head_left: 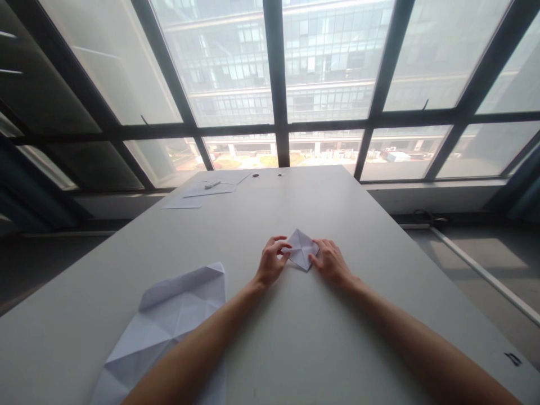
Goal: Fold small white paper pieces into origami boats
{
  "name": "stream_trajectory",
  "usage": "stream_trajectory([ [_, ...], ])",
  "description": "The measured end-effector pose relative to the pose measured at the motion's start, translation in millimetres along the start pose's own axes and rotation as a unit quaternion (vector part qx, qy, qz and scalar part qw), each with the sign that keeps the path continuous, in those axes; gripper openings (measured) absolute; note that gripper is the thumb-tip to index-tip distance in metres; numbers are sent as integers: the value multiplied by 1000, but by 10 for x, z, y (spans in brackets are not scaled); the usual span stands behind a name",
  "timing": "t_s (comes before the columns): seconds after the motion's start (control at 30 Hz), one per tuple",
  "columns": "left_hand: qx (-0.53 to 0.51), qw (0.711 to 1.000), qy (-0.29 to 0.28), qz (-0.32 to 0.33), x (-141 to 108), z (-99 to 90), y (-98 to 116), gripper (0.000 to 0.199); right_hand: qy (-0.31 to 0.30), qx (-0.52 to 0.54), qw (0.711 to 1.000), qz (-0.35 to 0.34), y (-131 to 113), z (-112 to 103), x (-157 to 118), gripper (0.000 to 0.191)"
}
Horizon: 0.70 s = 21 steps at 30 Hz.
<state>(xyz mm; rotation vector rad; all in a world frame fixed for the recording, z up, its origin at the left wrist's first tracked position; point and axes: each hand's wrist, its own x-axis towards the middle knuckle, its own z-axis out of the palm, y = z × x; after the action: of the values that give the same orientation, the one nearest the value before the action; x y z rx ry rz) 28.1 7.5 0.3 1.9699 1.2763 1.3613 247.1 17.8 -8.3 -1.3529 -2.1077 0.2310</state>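
Observation:
A small folded paper (301, 250), white and diamond-shaped with crossing creases, lies on the table between my two hands. My left hand (271, 263) has its thumb and curled fingers closed at the paper's left corner. On the opposite side, my right hand (332, 261) grips the right edge, its thumb near the lower right side and its fingers by the right corner. Under and beside my left forearm rests a large creased white sheet (181, 312), partly hidden by the arm, with its far edge folded up.
The white table (270, 208) stretches toward tall windows. Flat white sheets (230, 188) lie at its far left, with a small white object (212, 184) on top. Two small round spots mark the far edge. A dark mark (513, 359) sits near the right edge.

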Motion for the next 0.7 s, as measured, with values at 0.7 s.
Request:
stream_trajectory([
  [0.7, -134, 987, 39, -83, 66, -2, -144, 31, 129, 305, 942, -54, -15, -3, 63, 36],
])
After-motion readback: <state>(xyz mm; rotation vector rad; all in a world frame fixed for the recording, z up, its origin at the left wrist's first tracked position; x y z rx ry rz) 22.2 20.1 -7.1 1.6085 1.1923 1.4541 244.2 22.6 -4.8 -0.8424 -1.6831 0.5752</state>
